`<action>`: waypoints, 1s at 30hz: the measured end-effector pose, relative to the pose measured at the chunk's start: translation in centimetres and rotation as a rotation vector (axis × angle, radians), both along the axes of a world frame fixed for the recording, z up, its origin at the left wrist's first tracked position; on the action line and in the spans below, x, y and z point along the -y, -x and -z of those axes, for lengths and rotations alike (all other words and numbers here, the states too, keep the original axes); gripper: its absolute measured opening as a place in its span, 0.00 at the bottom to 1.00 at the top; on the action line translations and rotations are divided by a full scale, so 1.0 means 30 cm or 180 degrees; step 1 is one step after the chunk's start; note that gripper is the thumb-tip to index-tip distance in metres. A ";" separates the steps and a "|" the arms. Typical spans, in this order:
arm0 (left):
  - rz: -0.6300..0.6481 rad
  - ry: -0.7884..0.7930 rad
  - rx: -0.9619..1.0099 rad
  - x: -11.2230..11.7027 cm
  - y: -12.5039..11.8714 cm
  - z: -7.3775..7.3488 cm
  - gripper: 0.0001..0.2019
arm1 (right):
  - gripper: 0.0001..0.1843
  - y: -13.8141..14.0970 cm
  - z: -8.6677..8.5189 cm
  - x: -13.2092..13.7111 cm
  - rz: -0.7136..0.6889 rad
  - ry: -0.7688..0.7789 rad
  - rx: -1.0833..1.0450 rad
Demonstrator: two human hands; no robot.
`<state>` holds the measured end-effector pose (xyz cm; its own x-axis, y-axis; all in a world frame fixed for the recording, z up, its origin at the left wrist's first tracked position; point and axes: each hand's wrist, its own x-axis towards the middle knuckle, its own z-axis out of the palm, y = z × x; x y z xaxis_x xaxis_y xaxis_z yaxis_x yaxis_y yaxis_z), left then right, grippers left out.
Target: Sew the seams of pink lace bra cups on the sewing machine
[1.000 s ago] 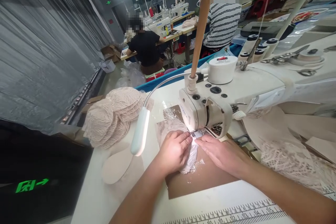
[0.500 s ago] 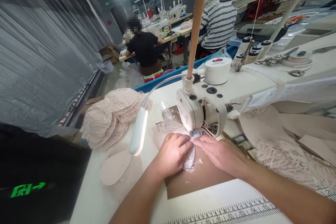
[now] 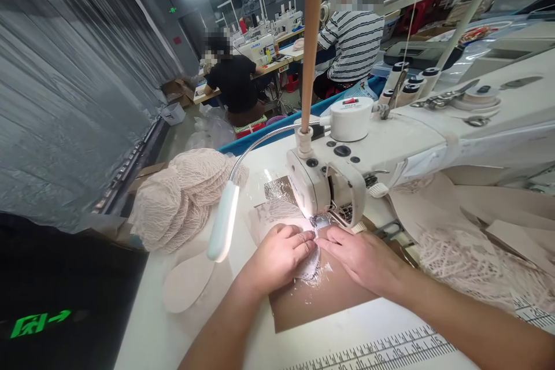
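At the sewing machine head (image 3: pixel 310 182) both hands work close to the presser foot (image 3: pixel 321 221). My left hand (image 3: pixel 281 257) is closed on a pale lace piece (image 3: pixel 309 269), fingers bent and pressed down on it. From the other side my right hand (image 3: pixel 362 257) pinches the edge of the same lace piece, its fingertips almost meeting those of the left. Under the lace lies a shiny brown plate (image 3: pixel 321 303) with thread scraps on it. More of the pale fabric (image 3: pixel 275 214) spreads behind my left hand. The needle itself is too small to make out.
A lit gooseneck lamp (image 3: pixel 225 222) hangs left of the hands. Stacked lace cups (image 3: pixel 177 196) and a beige cut piece (image 3: pixel 189 282) lie on the left, more lace fabric (image 3: pixel 463 266) on the right. A printed ruler (image 3: pixel 381 352) runs along the front. Two people sit at machines beyond.
The view has shifted slightly, so most things sit a little further left. Both hands stay at the presser foot, with the left fingers lying slightly more over the lace.
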<state>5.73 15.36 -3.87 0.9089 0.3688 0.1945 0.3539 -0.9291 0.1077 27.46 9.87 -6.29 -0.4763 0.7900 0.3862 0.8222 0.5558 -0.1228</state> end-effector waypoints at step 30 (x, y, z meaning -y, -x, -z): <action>-0.0191 0.1173 0.0286 0.027 -0.012 -0.081 0.06 | 0.07 0.011 -0.033 0.011 -0.0294 0.0619 -0.0721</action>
<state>6.10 14.55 -1.45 0.8690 0.4808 0.1169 0.3804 -0.8002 0.4636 27.14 9.55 -5.30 -0.4686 0.8168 0.3365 0.7089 0.5750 -0.4084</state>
